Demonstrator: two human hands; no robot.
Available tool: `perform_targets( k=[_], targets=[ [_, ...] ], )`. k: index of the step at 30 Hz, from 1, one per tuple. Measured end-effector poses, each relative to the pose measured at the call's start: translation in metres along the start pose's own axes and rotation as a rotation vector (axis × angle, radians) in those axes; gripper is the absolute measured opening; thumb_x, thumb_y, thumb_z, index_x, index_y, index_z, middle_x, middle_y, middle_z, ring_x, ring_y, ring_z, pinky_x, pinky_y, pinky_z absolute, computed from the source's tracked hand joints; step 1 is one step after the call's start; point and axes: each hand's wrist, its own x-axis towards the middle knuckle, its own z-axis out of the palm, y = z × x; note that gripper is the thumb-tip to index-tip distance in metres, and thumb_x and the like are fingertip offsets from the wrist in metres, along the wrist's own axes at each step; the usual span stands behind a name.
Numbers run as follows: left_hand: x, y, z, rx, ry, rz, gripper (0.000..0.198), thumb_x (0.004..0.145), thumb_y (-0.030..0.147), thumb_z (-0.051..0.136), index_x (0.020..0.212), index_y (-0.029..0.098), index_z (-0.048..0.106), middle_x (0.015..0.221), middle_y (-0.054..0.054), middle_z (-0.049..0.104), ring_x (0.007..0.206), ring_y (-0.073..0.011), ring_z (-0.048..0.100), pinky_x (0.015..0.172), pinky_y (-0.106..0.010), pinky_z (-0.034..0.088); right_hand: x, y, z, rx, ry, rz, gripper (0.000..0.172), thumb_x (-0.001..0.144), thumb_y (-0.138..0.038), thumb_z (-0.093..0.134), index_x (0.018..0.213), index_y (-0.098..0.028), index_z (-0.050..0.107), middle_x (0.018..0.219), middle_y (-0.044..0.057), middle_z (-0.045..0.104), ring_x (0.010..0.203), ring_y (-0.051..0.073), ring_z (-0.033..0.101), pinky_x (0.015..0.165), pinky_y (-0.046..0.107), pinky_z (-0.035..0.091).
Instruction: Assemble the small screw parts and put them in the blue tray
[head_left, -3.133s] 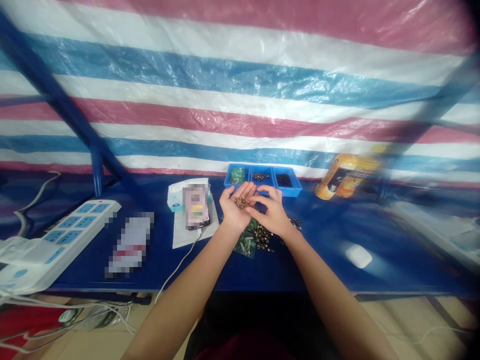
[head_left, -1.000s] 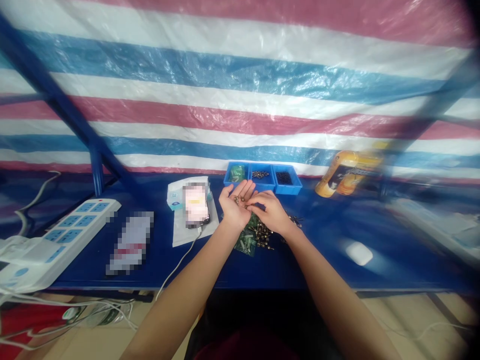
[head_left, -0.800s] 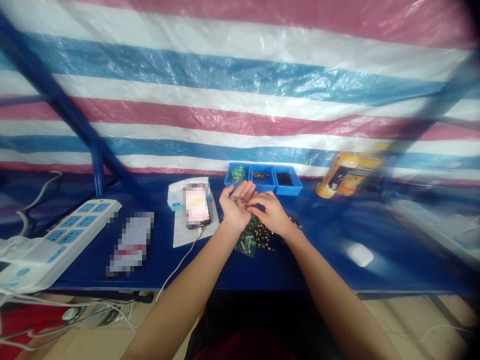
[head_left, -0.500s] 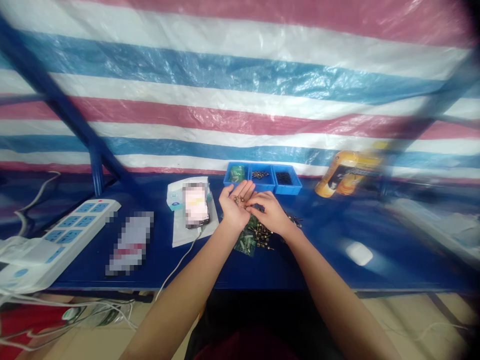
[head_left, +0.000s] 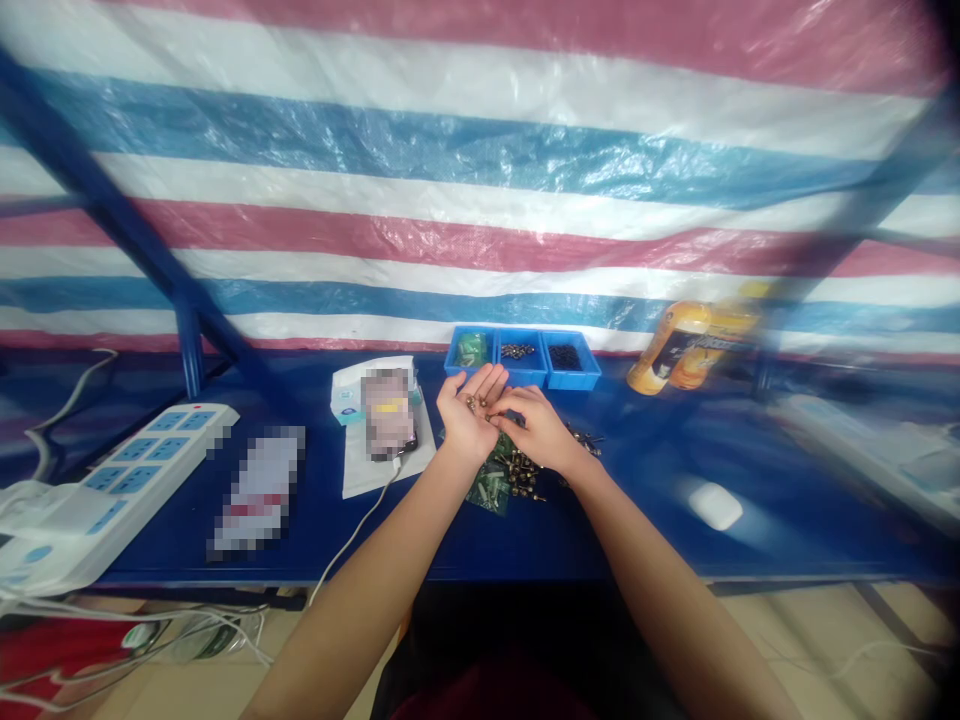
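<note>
The left hand (head_left: 465,418) lay palm up and slightly cupped, with a small cluster of brass screws (head_left: 474,403) resting in it. The right hand (head_left: 540,430) was curved narrowly over it, its fingertips (head_left: 499,412) reaching the edge of the left palm; whether they pinched a screw was too small to tell. In the earliest view the right hand had sat higher and further apart, with its fingers arched above the left palm. Now the two hands were touching or nearly so, and they had hardly shifted over the last moments.

Beneath them on the blue counter (head_left: 645,510) lay a loose pile of brass screws (head_left: 521,472) beside a green plastic bag (head_left: 489,490). Just beyond the hands stood a blue three-compartment tray (head_left: 523,376), holding green-packed parts (head_left: 471,349) on the left, small screws (head_left: 517,351) in the middle and black pieces (head_left: 564,357) on the right. A pixelated phone (head_left: 388,412) lay on a white sheet (head_left: 382,480) to the left, with a power strip (head_left: 135,450) further left and an orange bottle (head_left: 667,345) to the right. The whole scene sat slightly further left in view than before.
</note>
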Motion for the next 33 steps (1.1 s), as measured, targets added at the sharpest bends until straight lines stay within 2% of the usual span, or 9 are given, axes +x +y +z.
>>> perform_targets(
  k=[6, 13, 15, 17, 19, 23, 26, 29, 33],
  targets=[
    [-0.001, 0.001, 0.002, -0.026, -0.007, -0.003, 0.049, 0.084, 0.032, 0.054, 0.124, 0.005, 0.064, 0.12, -0.021, 0.07, 0.115, -0.0307, 0.067, 0.09, -0.037, 0.058, 0.0, -0.006, -0.001, 0.073, 0.075, 0.083, 0.009, 0.091, -0.026, 0.063, 0.084, -0.024, 0.068, 0.089, 0.0, 0.071, 0.083, 0.018, 0.059, 0.085, 0.035, 0.039],
    [-0.002, 0.007, 0.002, -0.058, -0.023, 0.002, 0.053, 0.084, 0.032, 0.055, 0.13, 0.006, 0.062, 0.125, -0.021, 0.068, 0.119, -0.0292, 0.065, 0.097, -0.038, 0.054, 0.001, 0.002, -0.004, 0.399, 0.211, 0.457, 0.052, 0.089, -0.057, 0.058, 0.054, -0.021, 0.047, 0.053, -0.003, 0.046, 0.053, 0.012, 0.041, 0.056, 0.029, 0.033],
    [-0.002, 0.007, 0.002, -0.063, -0.019, -0.005, 0.054, 0.084, 0.032, 0.055, 0.131, 0.007, 0.061, 0.126, -0.021, 0.068, 0.121, -0.0289, 0.064, 0.1, -0.037, 0.053, 0.003, 0.007, -0.004, 0.499, 0.315, 0.508, 0.045, 0.085, -0.059, 0.062, 0.062, -0.02, 0.056, 0.055, -0.003, 0.05, 0.054, 0.012, 0.044, 0.057, 0.029, 0.037],
    [-0.002, 0.007, 0.001, -0.063, -0.008, -0.011, 0.055, 0.083, 0.032, 0.055, 0.131, 0.007, 0.061, 0.127, -0.021, 0.067, 0.122, -0.0288, 0.063, 0.101, -0.037, 0.052, 0.005, 0.012, -0.004, 0.609, 0.419, 0.555, 0.038, 0.082, -0.058, 0.067, 0.091, -0.021, 0.066, 0.063, -0.003, 0.058, 0.056, 0.013, 0.049, 0.058, 0.029, 0.041],
    [-0.003, 0.007, 0.001, -0.063, -0.008, -0.01, 0.055, 0.083, 0.033, 0.055, 0.131, 0.005, 0.061, 0.127, -0.022, 0.067, 0.122, -0.0289, 0.063, 0.101, -0.037, 0.052, 0.006, 0.015, -0.004, 0.658, 0.467, 0.586, 0.052, 0.08, -0.055, 0.07, 0.119, -0.023, 0.06, 0.07, -0.003, 0.062, 0.057, 0.014, 0.051, 0.058, 0.03, 0.043],
    [-0.002, 0.006, 0.001, -0.06, -0.012, -0.012, 0.051, 0.084, 0.032, 0.054, 0.128, 0.007, 0.063, 0.126, -0.021, 0.068, 0.12, -0.0288, 0.065, 0.097, -0.037, 0.055, 0.004, 0.014, -0.003, 0.449, 0.4, 0.497, 0.04, 0.085, -0.051, 0.067, 0.112, -0.022, 0.067, 0.072, 0.001, 0.063, 0.064, 0.017, 0.055, 0.063, 0.033, 0.046],
    [-0.001, 0.004, 0.001, -0.045, -0.01, -0.019, 0.048, 0.085, 0.032, 0.054, 0.124, 0.007, 0.065, 0.122, -0.02, 0.069, 0.116, -0.0288, 0.067, 0.089, -0.034, 0.058, 0.001, 0.006, -0.001, 0.157, 0.308, 0.268, 0.024, 0.087, -0.043, 0.066, 0.102, -0.026, 0.073, 0.092, 0.005, 0.068, 0.09, 0.022, 0.06, 0.084, 0.04, 0.048],
    [-0.001, 0.002, 0.001, -0.034, -0.029, -0.027, 0.047, 0.085, 0.033, 0.055, 0.122, 0.006, 0.066, 0.12, -0.021, 0.07, 0.113, -0.0293, 0.068, 0.085, -0.033, 0.059, -0.002, 0.0, 0.003, -0.091, 0.233, 0.089, 0.016, 0.086, -0.036, 0.07, 0.098, -0.029, 0.076, 0.111, 0.005, 0.065, 0.114, 0.026, 0.054, 0.104, 0.047, 0.036],
    [-0.004, -0.002, 0.003, -0.001, -0.03, -0.056, 0.046, 0.085, 0.034, 0.055, 0.12, 0.007, 0.067, 0.119, -0.019, 0.071, 0.108, -0.0284, 0.07, 0.083, -0.032, 0.059, -0.004, -0.002, 0.006, -0.214, 0.175, 0.102, 0.018, 0.084, -0.038, 0.073, 0.1, -0.032, 0.077, 0.12, 0.005, 0.062, 0.121, 0.03, 0.048, 0.103, 0.049, 0.034]
  ],
)
